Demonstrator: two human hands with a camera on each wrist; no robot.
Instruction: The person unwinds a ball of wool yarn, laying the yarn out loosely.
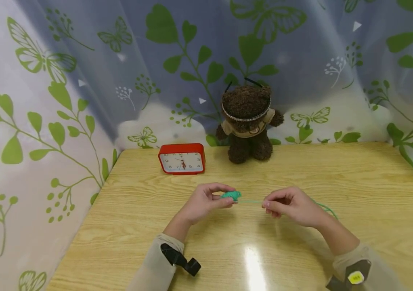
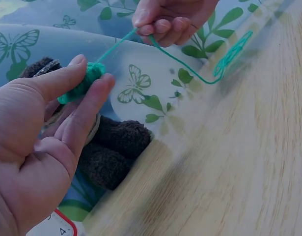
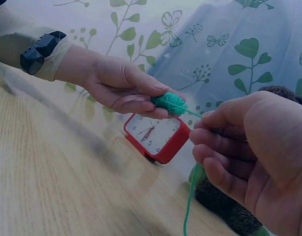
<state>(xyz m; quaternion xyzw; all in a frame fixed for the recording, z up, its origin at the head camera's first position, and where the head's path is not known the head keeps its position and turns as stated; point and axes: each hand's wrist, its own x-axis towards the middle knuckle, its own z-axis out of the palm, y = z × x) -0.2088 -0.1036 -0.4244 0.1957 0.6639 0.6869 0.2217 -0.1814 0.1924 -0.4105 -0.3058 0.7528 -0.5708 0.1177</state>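
Between thumb and fingers, my left hand (image 1: pixel 206 202) holds a small green ball of yarn (image 1: pixel 232 195) above the table. A strand of yarn (image 1: pixel 250 201) runs from the ball across to my right hand (image 1: pixel 293 205), which pinches it between thumb and forefinger. In the left wrist view the strand slants up to the right fingertips, then droops away to a loose tangle of yarn (image 2: pixel 232 56) at the right. The right wrist view shows the ball of yarn (image 3: pixel 169 103) wound in layers, with the yarn tail (image 3: pixel 189 201) hanging below my right hand.
A red alarm clock (image 1: pixel 182 159) stands on the wooden table (image 1: pixel 137 242) behind my left hand. Farther back, a dark brown plush bear (image 1: pixel 248 121) with a headband sits against the curtain (image 1: pixel 191 52), which has green leaves and butterflies.
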